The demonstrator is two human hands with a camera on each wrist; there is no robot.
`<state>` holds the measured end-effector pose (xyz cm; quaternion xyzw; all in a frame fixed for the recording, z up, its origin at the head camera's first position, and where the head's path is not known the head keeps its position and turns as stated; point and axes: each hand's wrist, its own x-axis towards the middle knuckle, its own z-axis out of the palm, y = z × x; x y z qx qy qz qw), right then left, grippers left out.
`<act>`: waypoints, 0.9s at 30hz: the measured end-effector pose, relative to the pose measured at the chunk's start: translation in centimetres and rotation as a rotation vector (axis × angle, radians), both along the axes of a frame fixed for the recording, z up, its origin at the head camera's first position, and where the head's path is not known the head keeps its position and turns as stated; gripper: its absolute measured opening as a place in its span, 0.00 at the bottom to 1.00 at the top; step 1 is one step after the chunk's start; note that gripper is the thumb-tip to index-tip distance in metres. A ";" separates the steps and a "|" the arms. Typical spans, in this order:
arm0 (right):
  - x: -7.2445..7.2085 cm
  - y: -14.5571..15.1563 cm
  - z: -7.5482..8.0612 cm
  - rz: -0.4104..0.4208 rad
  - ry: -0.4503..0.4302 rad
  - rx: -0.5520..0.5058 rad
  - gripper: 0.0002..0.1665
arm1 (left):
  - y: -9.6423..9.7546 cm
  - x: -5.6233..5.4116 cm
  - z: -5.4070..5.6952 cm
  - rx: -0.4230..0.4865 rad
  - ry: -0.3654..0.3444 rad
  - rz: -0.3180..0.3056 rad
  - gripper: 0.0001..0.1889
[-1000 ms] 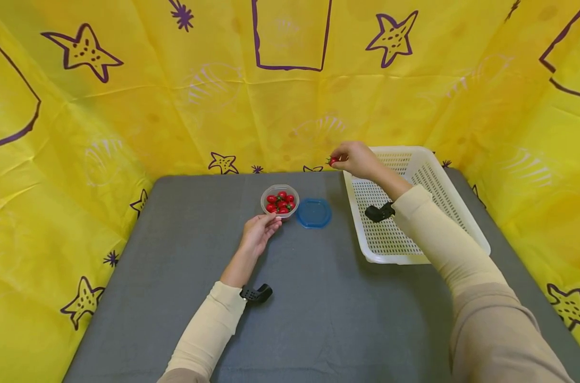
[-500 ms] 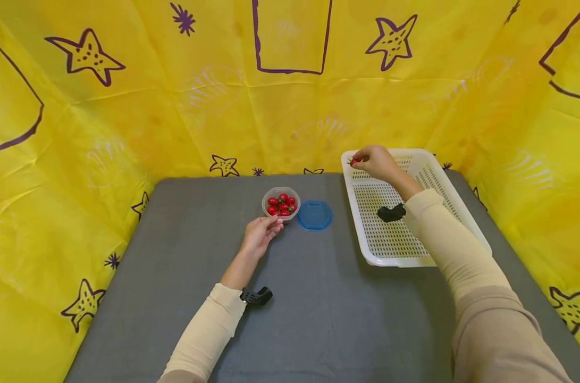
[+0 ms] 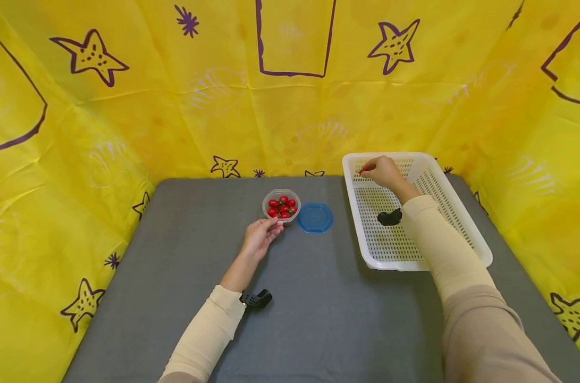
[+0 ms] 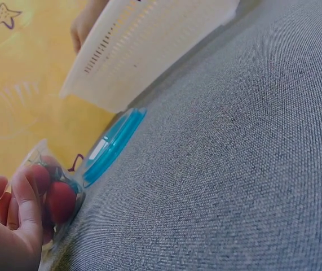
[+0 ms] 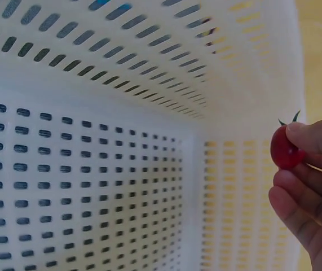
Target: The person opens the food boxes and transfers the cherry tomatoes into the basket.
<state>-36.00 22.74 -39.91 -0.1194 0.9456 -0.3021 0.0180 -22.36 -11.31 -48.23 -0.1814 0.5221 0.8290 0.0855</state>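
My right hand (image 3: 384, 171) pinches a red cherry tomato (image 5: 285, 148) with green sepals between thumb and fingers. It holds the tomato inside the far left part of a white plastic basket (image 3: 390, 252), above the slotted floor. At the far middle of the table, a small clear plastic container (image 3: 265, 201) holds several more cherry tomatoes (image 3: 284, 208). Thumb and fingers of my left hand (image 3: 258, 239) pinch the near rim of that container. In the left wrist view, red tomatoes (image 4: 60, 201) show through its side, partly covered by the fingers.
A blue lid (image 3: 315, 218) lies flat on the table between container and basket. Grey cloth (image 3: 290, 319) covers the table. Yellow printed fabric (image 3: 290, 122) hangs behind and at both sides. Each wrist carries a black strap mount (image 3: 256, 299).
With the tomato in its fingers, my right hand has moved right, from left of the basket's rim, over it and down into the basket. My left hand stays on the container.
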 end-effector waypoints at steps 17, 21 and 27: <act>-0.6 -0.3 -3.9 -0.080 -0.060 0.072 0.13 | 0.0 -0.1 -0.3 -0.006 -0.008 0.005 0.04; -0.8 -0.4 -4.9 -0.085 -0.056 0.070 0.12 | 0.0 0.0 -0.3 -0.005 -0.013 0.011 0.04; -1.1 -0.8 -5.5 -0.074 -0.058 0.080 0.11 | 0.1 0.0 -0.2 0.004 -0.009 0.022 0.04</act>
